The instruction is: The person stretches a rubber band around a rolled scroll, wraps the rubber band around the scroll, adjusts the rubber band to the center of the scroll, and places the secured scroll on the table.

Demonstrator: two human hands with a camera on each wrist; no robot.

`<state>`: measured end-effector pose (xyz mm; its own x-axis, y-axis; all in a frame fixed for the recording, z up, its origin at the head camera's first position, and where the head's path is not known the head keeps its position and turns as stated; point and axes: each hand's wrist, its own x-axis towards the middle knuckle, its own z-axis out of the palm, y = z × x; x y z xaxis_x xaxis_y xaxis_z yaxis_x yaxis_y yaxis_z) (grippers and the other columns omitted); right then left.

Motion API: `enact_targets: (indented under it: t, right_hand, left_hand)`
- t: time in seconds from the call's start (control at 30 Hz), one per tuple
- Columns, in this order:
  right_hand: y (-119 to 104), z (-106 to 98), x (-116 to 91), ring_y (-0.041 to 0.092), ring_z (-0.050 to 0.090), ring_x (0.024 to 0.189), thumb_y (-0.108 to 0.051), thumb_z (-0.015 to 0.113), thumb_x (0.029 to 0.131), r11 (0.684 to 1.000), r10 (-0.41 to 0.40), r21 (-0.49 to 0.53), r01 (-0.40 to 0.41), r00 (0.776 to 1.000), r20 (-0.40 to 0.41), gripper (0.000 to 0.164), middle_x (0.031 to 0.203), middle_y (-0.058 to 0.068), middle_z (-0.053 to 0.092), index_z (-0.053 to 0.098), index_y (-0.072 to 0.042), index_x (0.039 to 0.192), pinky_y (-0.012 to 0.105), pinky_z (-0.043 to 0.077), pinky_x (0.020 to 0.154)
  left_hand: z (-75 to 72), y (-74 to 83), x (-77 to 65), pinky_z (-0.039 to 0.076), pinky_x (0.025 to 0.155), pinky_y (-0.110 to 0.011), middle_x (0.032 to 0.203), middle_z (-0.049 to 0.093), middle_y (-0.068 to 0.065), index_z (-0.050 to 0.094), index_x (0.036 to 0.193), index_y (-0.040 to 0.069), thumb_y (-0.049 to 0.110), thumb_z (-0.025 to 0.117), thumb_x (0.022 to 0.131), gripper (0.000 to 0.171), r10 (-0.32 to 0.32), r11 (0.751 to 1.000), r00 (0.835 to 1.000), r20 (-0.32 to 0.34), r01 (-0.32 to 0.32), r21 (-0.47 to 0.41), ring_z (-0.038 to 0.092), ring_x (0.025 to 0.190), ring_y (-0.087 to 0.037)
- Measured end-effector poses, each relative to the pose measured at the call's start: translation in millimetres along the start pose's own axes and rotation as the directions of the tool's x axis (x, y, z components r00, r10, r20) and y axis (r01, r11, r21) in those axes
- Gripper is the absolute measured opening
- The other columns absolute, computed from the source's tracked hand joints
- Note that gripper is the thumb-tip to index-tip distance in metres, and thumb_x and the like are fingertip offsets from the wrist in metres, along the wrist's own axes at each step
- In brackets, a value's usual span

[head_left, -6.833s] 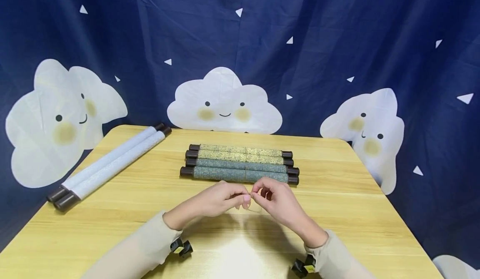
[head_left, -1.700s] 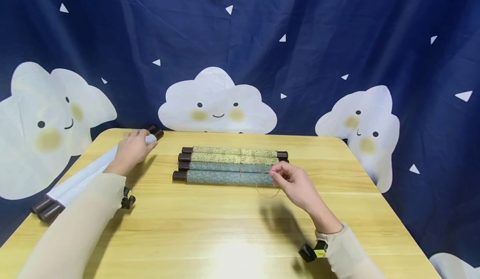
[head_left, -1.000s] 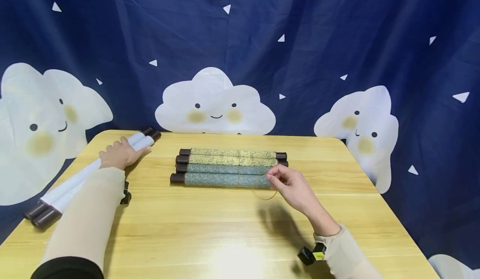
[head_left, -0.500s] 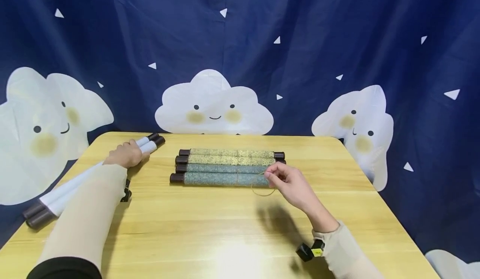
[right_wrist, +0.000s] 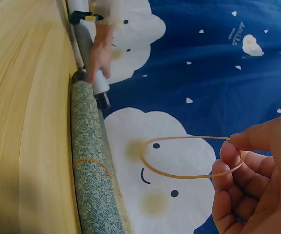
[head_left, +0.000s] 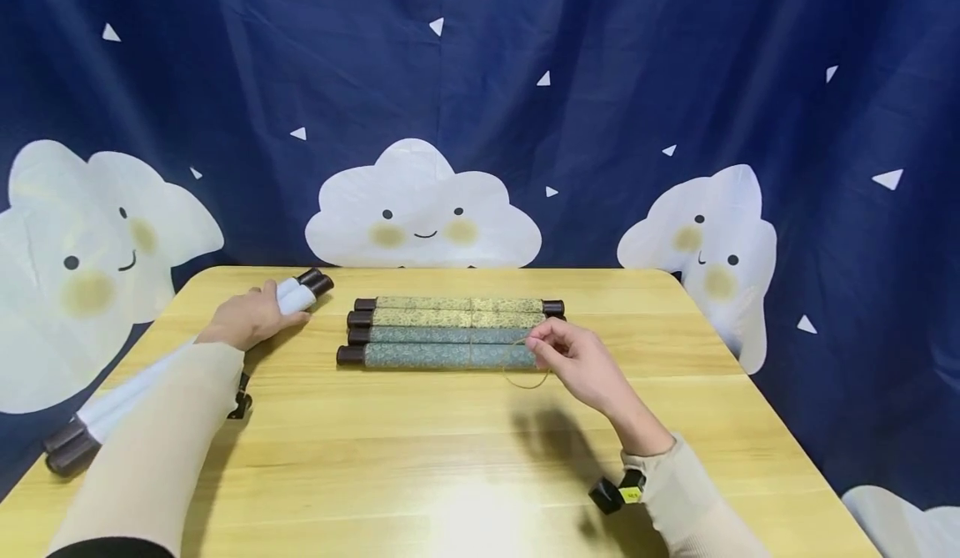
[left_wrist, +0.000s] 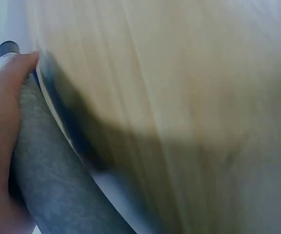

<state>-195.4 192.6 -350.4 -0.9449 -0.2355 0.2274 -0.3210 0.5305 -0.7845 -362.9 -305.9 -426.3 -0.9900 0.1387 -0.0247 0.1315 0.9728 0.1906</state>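
Dangling from right hand (head_left: 583, 366), rubber band (right_wrist: 191, 137); under left hand (head_left: 247, 317), white scrolls (head_left: 297, 299).

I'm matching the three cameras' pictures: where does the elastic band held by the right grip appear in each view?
Head: the elastic band hangs from the right grip, below and right of centre.
Left wrist: not in it.
Right wrist: the elastic band is a loop, right of and slightly below centre.
Shared landmark: the left grip on the pale scrolls: left in head, left edge in left wrist, upper left in right wrist.
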Motion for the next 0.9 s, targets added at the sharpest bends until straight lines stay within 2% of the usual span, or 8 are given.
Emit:
enact_targets:
  t: [0.1, 0.2, 0.27, 0.4, 0.53, 0.63, 0.9]
  right_hand:
    - [1, 0, 2, 0.028, 0.063, 0.075, -0.019, 0.061, 0.098, 1.000, 0.008, 0.008, -0.008, 1.000, 0.007, 0.008, 0.078, 0.004, 0.064, 0.067, -0.014, 0.097, 0.032, 0.052, 0.062]
    - [2, -1, 3, 0.026, 0.063, 0.077, -0.021, 0.060, 0.099, 1.000, 0.021, 0.024, -0.021, 1.000, 0.017, 0.013, 0.080, 0.004, 0.064, 0.067, -0.010, 0.099, 0.035, 0.054, 0.066]
    - [2, -3, 3, 0.026, 0.063, 0.078, -0.021, 0.060, 0.099, 0.999, 0.029, 0.025, -0.029, 0.999, 0.018, 0.015, 0.081, 0.003, 0.064, 0.067, -0.008, 0.100, 0.035, 0.054, 0.066]
    - [2, -6, 4, 0.023, 0.062, 0.077, -0.020, 0.060, 0.099, 0.999, 0.036, 0.028, -0.036, 0.999, 0.002, 0.015, 0.082, 0.008, 0.064, 0.067, -0.007, 0.100, 0.033, 0.053, 0.064]
    - [3, -9, 6, 0.020, 0.061, 0.075, -0.019, 0.060, 0.099, 0.999, 0.030, 0.018, -0.030, 0.999, -0.020, 0.013, 0.080, 0.009, 0.064, 0.068, -0.009, 0.099, 0.031, 0.052, 0.062]
    - [4, -10, 7, 0.021, 0.060, 0.074, -0.019, 0.060, 0.099, 1.000, 0.018, 0.011, -0.018, 0.999, -0.032, 0.014, 0.078, 0.007, 0.063, 0.069, -0.009, 0.099, 0.030, 0.050, 0.060]
    - [3, -10, 13, 0.019, 0.056, 0.068, -0.021, 0.060, 0.099, 0.999, 0.013, 0.043, -0.010, 0.997, -0.070, 0.016, 0.077, 0.012, 0.062, 0.069, -0.007, 0.100, 0.026, 0.042, 0.053]
  left_hand:
    - [-5.9, 2.5, -2.2, 0.047, 0.057, -0.051, 0.100, 0.053, -0.029, 0.036, 0.127, -0.009, 0.061, 0.061, 0.085, 0.086, 0.047, 0.999, 0.997, -0.066, -0.047, 0.000, 0.056, 0.075, -0.040]
    - [-12.8, 10.2, -3.8, 0.045, 0.055, -0.049, 0.097, 0.054, -0.024, 0.039, 0.125, -0.003, 0.058, 0.064, 0.085, 0.077, 0.104, 0.995, 0.984, -0.143, -0.103, 0.014, 0.055, 0.072, -0.037]
    - [-18.4, 18.4, -5.4, 0.044, 0.054, -0.047, 0.092, 0.056, -0.020, 0.040, 0.120, 0.000, 0.059, 0.064, 0.084, 0.073, 0.142, 0.990, 0.976, -0.167, -0.141, 0.020, 0.055, 0.069, -0.034]
    - [-28.0, 42.1, -10.4, 0.044, 0.054, -0.045, 0.086, 0.056, -0.015, 0.040, 0.117, 0.005, 0.070, 0.058, 0.083, 0.076, 0.195, 0.981, 0.967, -0.163, -0.194, 0.024, 0.055, 0.067, -0.031]
    - [-32.8, 72.0, -18.5, 0.048, 0.061, -0.049, 0.095, 0.061, -0.017, 0.041, 0.131, 0.006, 0.077, 0.053, 0.081, 0.088, 0.263, 0.965, 0.953, -0.150, -0.258, 0.054, 0.058, 0.073, -0.032]
    - [-33.8, 95.5, -27.3, 0.050, 0.064, -0.050, 0.098, 0.063, -0.017, 0.042, 0.137, 0.006, 0.078, 0.053, 0.080, 0.092, 0.326, 0.945, 0.933, -0.155, -0.315, 0.092, 0.060, 0.075, -0.032]
    - [-35.6, 150.4, -54.2, 0.051, 0.059, -0.043, 0.103, 0.062, -0.011, 0.045, 0.133, 0.011, 0.081, 0.050, 0.079, 0.089, 0.456, 0.890, 0.875, -0.164, -0.443, 0.111, 0.058, 0.073, -0.024]
